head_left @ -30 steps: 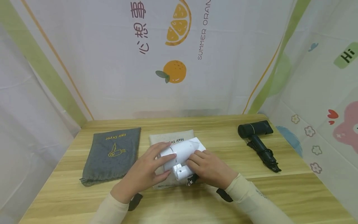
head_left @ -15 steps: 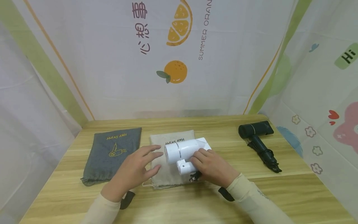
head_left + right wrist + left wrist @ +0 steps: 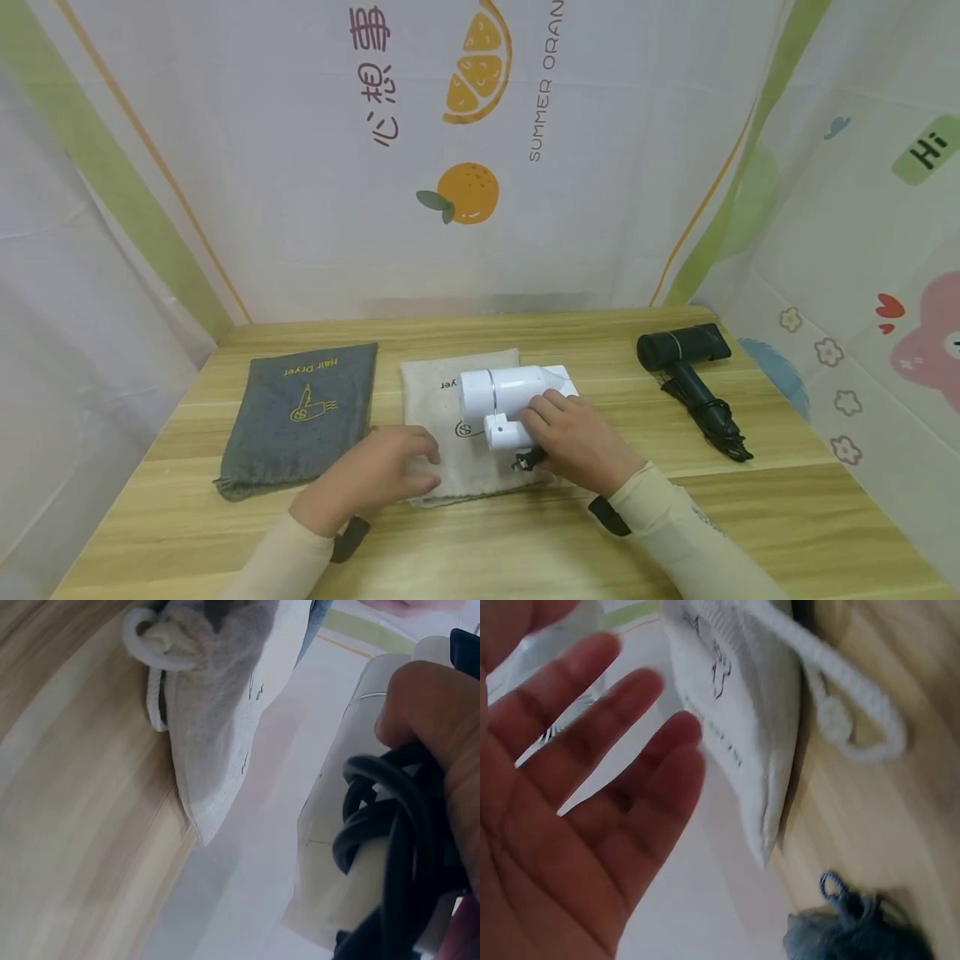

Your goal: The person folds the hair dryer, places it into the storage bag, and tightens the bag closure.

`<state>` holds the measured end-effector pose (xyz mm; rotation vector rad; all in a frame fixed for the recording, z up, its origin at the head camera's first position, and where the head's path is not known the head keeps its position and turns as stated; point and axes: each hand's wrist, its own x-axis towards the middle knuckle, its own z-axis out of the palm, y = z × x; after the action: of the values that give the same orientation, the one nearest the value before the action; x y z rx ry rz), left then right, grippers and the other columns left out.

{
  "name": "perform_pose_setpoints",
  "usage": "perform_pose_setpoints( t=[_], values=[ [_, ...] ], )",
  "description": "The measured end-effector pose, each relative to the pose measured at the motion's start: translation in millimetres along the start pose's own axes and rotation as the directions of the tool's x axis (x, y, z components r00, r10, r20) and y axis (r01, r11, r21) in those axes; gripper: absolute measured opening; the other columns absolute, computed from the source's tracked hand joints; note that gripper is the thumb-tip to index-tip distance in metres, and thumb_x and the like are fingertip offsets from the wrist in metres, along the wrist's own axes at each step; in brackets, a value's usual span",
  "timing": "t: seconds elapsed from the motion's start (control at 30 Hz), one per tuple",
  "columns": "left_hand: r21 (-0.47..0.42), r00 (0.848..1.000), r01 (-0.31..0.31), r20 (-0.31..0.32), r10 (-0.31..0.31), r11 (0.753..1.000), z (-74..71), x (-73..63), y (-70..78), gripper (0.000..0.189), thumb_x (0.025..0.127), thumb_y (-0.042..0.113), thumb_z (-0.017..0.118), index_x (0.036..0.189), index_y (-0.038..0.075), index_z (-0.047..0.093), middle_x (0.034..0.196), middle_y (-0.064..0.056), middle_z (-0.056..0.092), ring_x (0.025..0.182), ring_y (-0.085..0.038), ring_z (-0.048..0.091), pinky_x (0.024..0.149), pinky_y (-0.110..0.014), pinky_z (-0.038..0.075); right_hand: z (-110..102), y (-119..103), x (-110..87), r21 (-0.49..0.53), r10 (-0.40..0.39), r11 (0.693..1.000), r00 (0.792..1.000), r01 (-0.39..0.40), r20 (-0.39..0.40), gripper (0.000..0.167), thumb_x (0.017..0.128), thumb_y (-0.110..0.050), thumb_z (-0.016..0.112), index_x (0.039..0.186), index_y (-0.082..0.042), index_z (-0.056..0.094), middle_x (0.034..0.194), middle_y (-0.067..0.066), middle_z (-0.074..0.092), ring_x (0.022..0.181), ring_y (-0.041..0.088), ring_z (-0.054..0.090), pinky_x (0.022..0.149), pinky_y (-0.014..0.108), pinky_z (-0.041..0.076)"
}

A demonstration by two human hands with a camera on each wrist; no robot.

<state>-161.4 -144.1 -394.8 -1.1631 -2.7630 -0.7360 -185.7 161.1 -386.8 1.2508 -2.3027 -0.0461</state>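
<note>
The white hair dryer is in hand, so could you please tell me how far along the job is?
Done: the black cord looks bundled close to the white hair dryer. In hand: the right hand holds that dryer above part of the beige pouch; the left hand holds nothing. Remaining, probably: bagging the dryer, since it is not yet in the pouch; the black hair dryer also lies unbagged.

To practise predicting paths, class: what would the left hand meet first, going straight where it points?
Probably the white hair dryer; depth is unclear, so the left hand might brush the beige pouch first.
</note>
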Motion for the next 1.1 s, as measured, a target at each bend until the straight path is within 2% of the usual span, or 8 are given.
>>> perform_pose_setpoints(
  t=[0.1, 0.23, 0.57, 0.77, 1.1],
  values=[
    [-0.022, 0.997, 0.005, 0.081, -0.003, 1.000, 6.9, 1.4, -2.7, 0.011, 0.078, 0.016, 0.079, 0.085, 0.011, 0.071, 0.090, 0.006, 0.067, 0.084, -0.012, 0.062, 0.078, -0.031, 0.052, 0.3, 0.2, -0.8, -0.001, 0.013, 1.000, 1.000, -0.013, 0.009, 0.062, 0.055, -0.031, 0.097, 0.100, -0.010, 0.058, 0.094, 0.000, 0.057, 0.087, 0.019, 0.055, 0.068, 0.032, 0.051],
    [0.014, 0.991, 0.021, 0.133, -0.023, 1.000, 12.3, 0.7, -3.7, 0.013, 0.077, 0.016, 0.080, 0.086, 0.011, 0.073, 0.091, 0.005, 0.068, 0.085, -0.012, 0.062, 0.079, -0.032, 0.053, -0.3, 0.9, -1.6, -0.004, 0.025, 1.000, 0.999, -0.025, 0.022, 0.062, 0.056, -0.030, 0.097, 0.101, -0.010, 0.059, 0.094, 0.000, 0.057, 0.087, 0.019, 0.055, 0.069, 0.032, 0.052],
    [0.072, 0.994, 0.051, 0.095, -0.057, 0.996, 14.2, 12.5, -11.6, 0.009, 0.081, 0.011, 0.077, 0.087, 0.008, 0.072, 0.089, 0.000, 0.067, 0.081, -0.015, 0.063, 0.076, -0.034, 0.054, -1.1, 3.5, -2.5, 0.000, 0.033, 0.999, 0.999, -0.033, 0.021, 0.065, 0.054, -0.028, 0.097, 0.103, -0.010, 0.059, 0.096, 0.001, 0.058, 0.088, 0.020, 0.055, 0.070, 0.034, 0.052],
    [0.052, 0.991, 0.095, 0.085, -0.099, 0.994, 13.5, 19.9, -20.5, 0.008, 0.084, 0.011, 0.074, 0.091, 0.007, 0.072, 0.090, -0.002, 0.068, 0.084, -0.020, 0.065, 0.079, -0.038, 0.054, -0.6, 4.4, -4.1, 0.003, 0.037, 0.999, 0.999, -0.037, 0.025, 0.065, 0.053, -0.026, 0.096, 0.104, -0.010, 0.059, 0.097, 0.001, 0.058, 0.088, 0.020, 0.055, 0.070, 0.034, 0.052],
    [0.031, 0.982, 0.182, 0.049, -0.183, 0.983, 15.9, 30.3, -32.0, 0.009, 0.085, 0.009, 0.074, 0.093, 0.004, 0.072, 0.091, -0.006, 0.071, 0.089, -0.025, 0.067, 0.084, -0.042, 0.054, -0.8, 3.7, -5.1, 0.002, 0.040, 0.999, 0.998, -0.040, 0.041, 0.063, 0.055, -0.024, 0.097, 0.103, -0.010, 0.059, 0.097, 0.001, 0.058, 0.088, 0.020, 0.056, 0.071, 0.033, 0.052]
  ],
)
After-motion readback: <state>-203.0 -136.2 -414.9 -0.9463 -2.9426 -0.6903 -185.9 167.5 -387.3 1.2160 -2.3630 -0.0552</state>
